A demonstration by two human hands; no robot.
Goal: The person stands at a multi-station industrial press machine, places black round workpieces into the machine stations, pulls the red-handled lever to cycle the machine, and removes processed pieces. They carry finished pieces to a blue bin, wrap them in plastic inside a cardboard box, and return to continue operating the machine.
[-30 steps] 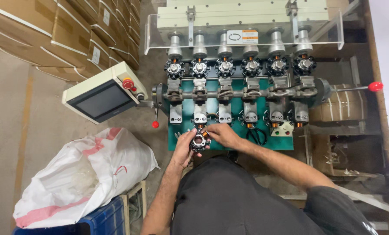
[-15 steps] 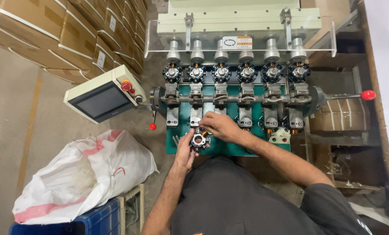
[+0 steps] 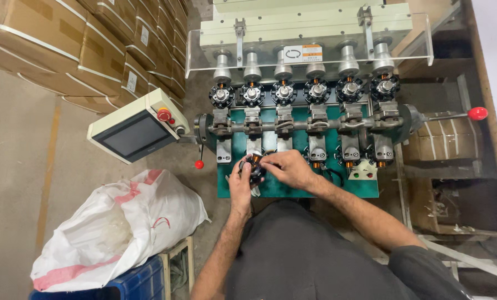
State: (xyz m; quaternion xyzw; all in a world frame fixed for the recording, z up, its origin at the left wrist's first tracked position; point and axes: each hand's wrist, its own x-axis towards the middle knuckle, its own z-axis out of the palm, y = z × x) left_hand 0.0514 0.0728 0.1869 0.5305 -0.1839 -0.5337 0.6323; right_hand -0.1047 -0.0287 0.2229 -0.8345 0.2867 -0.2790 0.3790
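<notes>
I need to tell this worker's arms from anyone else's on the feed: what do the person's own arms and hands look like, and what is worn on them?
Both the left hand and the right hand are bare: no gloves, and no rings, watch or bands that I can make out. The forearms are uncovered too. A dark grey short sleeve shows only on the right upper arm.

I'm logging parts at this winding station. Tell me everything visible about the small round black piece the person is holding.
The small round black wound part is ring-shaped, apparently plastic, with copper-coloured wire showing at its top. It is held over the green machine plate, in front of the row of grey clamps. The left hand cups it from below and the left, and the right hand pinches it from the right. Finer detail is too small to tell.
</notes>
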